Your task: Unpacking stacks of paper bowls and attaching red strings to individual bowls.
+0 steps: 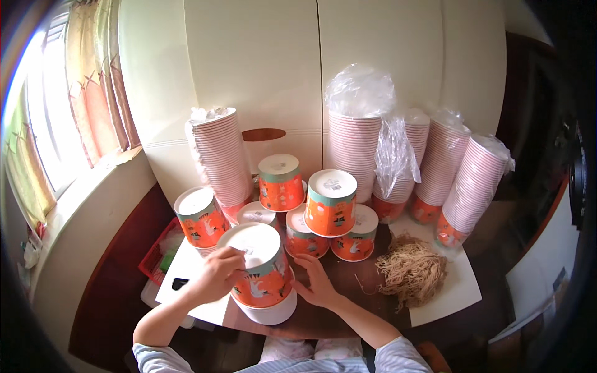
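An orange paper bucket (264, 289) stands upside down in front of me, its white base (250, 244) facing up. A white rim or second container (268, 312) shows beneath it. At its upper left side, my left hand (221, 272) is closed with the fingertips pressed together; whatever they pinch is too small or hidden to make out. My right hand (318, 285) rests against the bucket's right side, thumb and fingers spread apart. Behind it, more upturned orange buckets are grouped, with one bucket (331, 205) and another bucket (281, 183) raised on those below.
Tall nested stacks of paper buckets, one stack (217, 161) at left and several at right, stand along the back in clear plastic wrap (360, 93). A bundle of tan stringy strands (411, 270) lies on the table's right. A red basket (152, 255) sits beyond the left edge.
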The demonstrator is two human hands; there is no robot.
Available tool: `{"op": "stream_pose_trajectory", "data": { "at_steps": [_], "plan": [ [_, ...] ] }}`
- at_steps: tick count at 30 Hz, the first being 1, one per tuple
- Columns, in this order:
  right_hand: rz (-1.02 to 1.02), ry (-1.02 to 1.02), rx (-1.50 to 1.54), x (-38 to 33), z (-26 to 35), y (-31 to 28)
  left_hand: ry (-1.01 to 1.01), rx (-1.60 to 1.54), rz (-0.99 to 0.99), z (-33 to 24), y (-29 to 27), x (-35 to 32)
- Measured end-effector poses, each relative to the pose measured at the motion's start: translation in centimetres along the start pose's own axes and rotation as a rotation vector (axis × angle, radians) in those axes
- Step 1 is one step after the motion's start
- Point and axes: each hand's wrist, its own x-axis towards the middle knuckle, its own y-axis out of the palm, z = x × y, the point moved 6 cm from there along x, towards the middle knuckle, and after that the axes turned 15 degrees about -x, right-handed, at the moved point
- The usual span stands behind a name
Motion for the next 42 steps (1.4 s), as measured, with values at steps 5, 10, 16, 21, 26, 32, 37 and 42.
{"op": "stream_pose_trajectory", "data": {
  "at_steps": [5, 10, 16, 21, 26, 32, 37, 42],
  "plan": [
    [0.014, 0.06, -0.018, -2.0, -0.4, -1.4, -0.049, -0.071, -0.008, -1.8, -2.4, 2.0],
    [0.103, 0.113, -0.016, -3.0, 1.0, -0.8, 0.01, -0.086, 0.029, -3.7, -4.1, 3.1],
    [0.051, 0.064, -0.054, -3.7, 3.1, 0.4, -0.036, -0.348, -0.355, -2.6, -10.5, 5.4],
    [0.025, -0.028, -0.127, -3.4, 5.1, 0.4, -0.049, -0.278, -0.392, 2.2, -12.5, 10.4],
    [-0.021, -0.083, -0.147, -3.4, 6.2, 0.3, -0.193, -0.011, -0.128, 9.7, -4.5, 14.0],
    [-0.011, -0.092, -0.197, -3.1, 6.5, 0.0, -0.064, 0.06, -0.078, 11.6, 0.4, 15.0],
    [-0.076, -0.111, -0.194, -3.2, 6.4, -0.4, -0.121, 0.092, -0.038, 11.6, 1.1, 15.5],
    [-0.086, -0.179, -0.206, -2.1, 7.2, -0.9, -0.079, 0.114, -0.044, 12.6, 1.5, 14.9]
  ]
}}
